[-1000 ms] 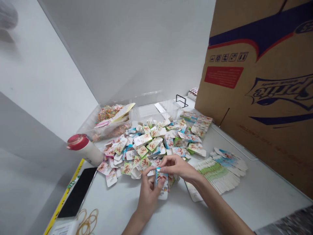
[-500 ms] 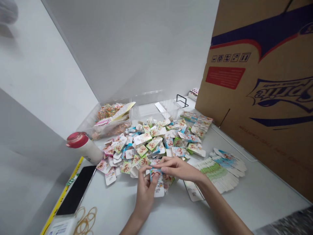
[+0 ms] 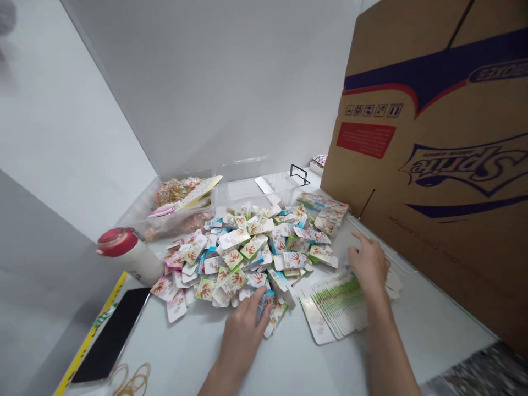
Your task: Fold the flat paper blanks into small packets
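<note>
The left hand pinches a blue-edged printed card against the front of a loose heap of cards. The open right hand, fingers spread, rests on an overlapped row of cards, apparently shingled to stay compact.

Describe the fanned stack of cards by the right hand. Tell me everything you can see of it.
The fanned stack of cards is a long overlapping row of thin, flat white card pieces with green printing along their exposed edges. It lies on the white table, right of the loose heap of cards. The right hand covers its far part.
</note>
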Tool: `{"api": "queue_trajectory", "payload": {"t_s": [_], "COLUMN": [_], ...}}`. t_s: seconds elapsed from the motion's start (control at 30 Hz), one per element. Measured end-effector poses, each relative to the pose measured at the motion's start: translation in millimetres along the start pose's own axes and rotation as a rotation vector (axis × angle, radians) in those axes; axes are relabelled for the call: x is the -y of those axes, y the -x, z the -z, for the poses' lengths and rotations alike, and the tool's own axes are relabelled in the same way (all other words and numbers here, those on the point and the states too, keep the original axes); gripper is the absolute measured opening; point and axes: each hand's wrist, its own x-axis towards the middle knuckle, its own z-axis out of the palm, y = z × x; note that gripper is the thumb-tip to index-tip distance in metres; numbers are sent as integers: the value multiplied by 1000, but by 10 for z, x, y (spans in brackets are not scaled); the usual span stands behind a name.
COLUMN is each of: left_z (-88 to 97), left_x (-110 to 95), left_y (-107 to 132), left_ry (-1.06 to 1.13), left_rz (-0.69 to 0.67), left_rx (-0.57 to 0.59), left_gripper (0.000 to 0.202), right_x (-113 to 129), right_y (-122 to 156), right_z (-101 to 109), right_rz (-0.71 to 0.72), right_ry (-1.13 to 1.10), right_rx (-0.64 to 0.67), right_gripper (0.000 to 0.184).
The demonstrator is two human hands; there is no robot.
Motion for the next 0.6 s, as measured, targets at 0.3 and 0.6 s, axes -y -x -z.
{"api": "queue_trajectory", "payload": {"t_s": [0.3,0.6], "left_z": [8,8], "left_x": [13,10], "left_y": [-27,7], "left_ry": [-264,-177], "left_rz": [-78,-185], "left_rx": [-165,-280], "left_gripper": [41,40], "right_x": [-293,210], "right_y": [-87,202], "right_z": [-90,131], "right_rz": [-89,493], "right_ry": [226,-580], "right_rx": [320,-422], "right_gripper": [46,27]}}
